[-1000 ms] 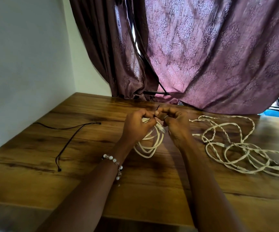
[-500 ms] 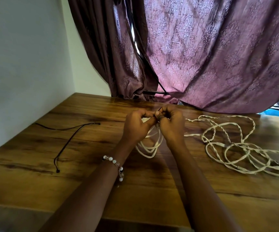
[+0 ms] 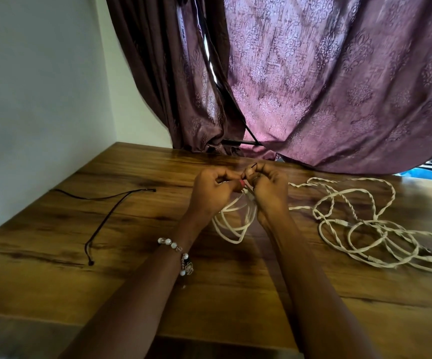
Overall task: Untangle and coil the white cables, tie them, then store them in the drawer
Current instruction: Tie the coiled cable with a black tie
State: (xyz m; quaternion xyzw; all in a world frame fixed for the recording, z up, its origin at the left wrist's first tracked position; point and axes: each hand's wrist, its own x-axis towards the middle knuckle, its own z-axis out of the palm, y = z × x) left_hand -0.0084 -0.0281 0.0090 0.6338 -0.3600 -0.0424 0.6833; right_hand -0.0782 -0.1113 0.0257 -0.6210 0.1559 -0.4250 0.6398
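Observation:
A small coil of white cable (image 3: pixel 231 224) hangs below my two hands over the middle of the wooden table (image 3: pixel 54 268). My left hand (image 3: pixel 211 193) grips the top of the coil with curled fingers. My right hand (image 3: pixel 269 189) is pressed close beside it, pinching a thin black tie (image 3: pixel 253 166) whose end pokes up above the fingers. To the right, a tangled heap of white cable (image 3: pixel 365 224) lies spread on the table, partly twisted in pairs.
A loose thin black tie (image 3: pixel 111 213) lies on the table's left side near the white wall. Purple patterned curtains (image 3: pixel 313 86) hang down onto the table's far edge. The near table edge runs below my forearms.
My hands have stayed together at the top of the coil with only small finger movements. The right hand has shifted slightly toward the left hand.

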